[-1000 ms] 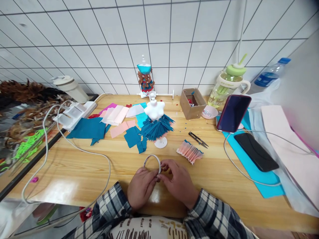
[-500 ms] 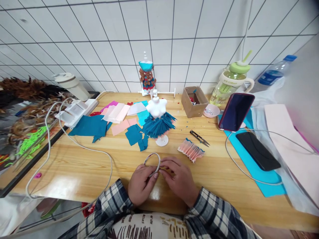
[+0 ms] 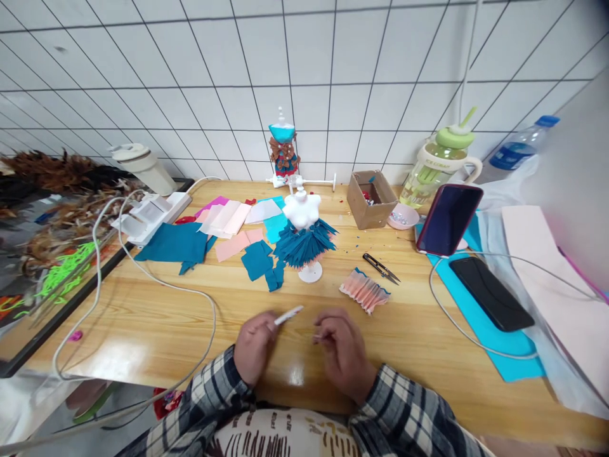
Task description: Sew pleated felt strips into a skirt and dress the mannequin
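White and slim, a band (image 3: 288,315) is sticking out of the left hand (image 3: 255,346), whose fingers are pinching it above the worktop (image 3: 157,324), near the middle of its front edge. Fingers of the right hand (image 3: 345,354) are curling nearby; whether they are pinching anything cannot be told. Farther out, pleated pink fabric (image 3: 365,291) and black snips (image 3: 381,268) are lying right of centre. Toward the back right corner, a jug (image 3: 435,171) is showing "ICE" before blurred letters, and a bottle (image 3: 533,136) is wearing a blue label (image 3: 511,153) too small to read.

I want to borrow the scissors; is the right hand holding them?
No, the scissors lie on the table beyond the right hand.
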Action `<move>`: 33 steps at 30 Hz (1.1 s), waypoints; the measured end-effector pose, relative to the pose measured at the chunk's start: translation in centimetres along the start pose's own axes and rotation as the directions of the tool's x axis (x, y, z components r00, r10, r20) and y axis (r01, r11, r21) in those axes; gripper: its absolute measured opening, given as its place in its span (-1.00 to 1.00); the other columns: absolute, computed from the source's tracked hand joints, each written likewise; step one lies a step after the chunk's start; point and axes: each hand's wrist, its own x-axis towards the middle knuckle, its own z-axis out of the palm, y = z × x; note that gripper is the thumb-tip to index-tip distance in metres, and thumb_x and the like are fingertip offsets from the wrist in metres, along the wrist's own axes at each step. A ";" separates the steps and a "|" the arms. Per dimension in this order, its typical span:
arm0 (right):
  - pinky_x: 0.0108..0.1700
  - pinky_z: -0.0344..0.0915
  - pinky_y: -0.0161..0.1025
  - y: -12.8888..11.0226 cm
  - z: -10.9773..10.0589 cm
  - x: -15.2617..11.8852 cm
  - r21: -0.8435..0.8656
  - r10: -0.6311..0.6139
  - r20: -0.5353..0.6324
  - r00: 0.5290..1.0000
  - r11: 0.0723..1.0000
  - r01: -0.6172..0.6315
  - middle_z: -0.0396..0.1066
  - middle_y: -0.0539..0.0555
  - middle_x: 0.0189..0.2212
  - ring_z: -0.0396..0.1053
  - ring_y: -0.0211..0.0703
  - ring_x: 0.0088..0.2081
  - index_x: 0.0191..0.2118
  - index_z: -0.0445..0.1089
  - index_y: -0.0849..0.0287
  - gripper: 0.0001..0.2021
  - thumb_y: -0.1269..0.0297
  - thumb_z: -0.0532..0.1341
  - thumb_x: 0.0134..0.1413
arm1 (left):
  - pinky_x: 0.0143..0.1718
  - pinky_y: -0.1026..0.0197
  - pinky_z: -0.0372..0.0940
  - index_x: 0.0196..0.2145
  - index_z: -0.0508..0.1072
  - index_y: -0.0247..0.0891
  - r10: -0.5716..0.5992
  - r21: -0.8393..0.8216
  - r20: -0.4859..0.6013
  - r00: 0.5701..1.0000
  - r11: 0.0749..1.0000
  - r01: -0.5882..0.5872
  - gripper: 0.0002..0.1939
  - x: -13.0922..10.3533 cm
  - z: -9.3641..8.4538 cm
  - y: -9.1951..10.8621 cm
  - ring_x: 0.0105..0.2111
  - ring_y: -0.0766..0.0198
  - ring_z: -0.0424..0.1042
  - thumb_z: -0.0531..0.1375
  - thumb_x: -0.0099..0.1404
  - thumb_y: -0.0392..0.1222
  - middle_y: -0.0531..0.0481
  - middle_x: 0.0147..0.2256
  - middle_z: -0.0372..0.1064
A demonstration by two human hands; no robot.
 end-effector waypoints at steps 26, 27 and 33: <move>-0.21 0.43 -0.04 2.8 -8.1 -0.8 0.424 0.603 0.001 0.798 0.722 -0.546 0.49 0.06 -0.27 0.49 -0.07 -0.27 0.39 -0.34 -0.03 -0.15 0.11 0.22 0.15 | -0.13 0.08 0.31 -0.08 0.50 -0.18 0.442 0.533 0.256 0.860 0.677 -0.507 -0.75 4.6 -6.4 -2.6 -0.17 0.15 0.42 0.12 0.32 -0.22 -0.11 -0.19 0.45; -0.27 0.44 -0.09 2.6 -8.1 -0.8 0.512 0.663 0.054 0.746 0.623 -0.591 0.49 0.07 -0.26 0.49 -0.08 -0.29 0.38 -0.27 -0.03 -0.15 0.10 0.25 0.12 | -0.12 0.08 0.30 -0.08 0.50 -0.18 0.444 0.508 0.281 0.851 0.683 -0.524 -0.76 4.4 -6.0 -2.4 -0.17 0.16 0.42 0.12 0.32 -0.23 -0.11 -0.19 0.45; -0.35 0.46 -0.13 5.4 -8.1 0.0 0.365 0.760 0.013 0.650 0.602 -0.710 0.51 0.04 -0.31 0.50 -0.07 -0.34 0.36 -0.20 0.06 -0.09 0.07 0.32 -0.01 | -0.10 0.11 0.29 -0.11 0.50 -0.14 0.458 0.389 0.477 0.750 0.655 -0.647 -0.78 3.7 -2.9 -0.4 -0.20 0.21 0.42 0.11 0.35 -0.23 -0.09 -0.23 0.46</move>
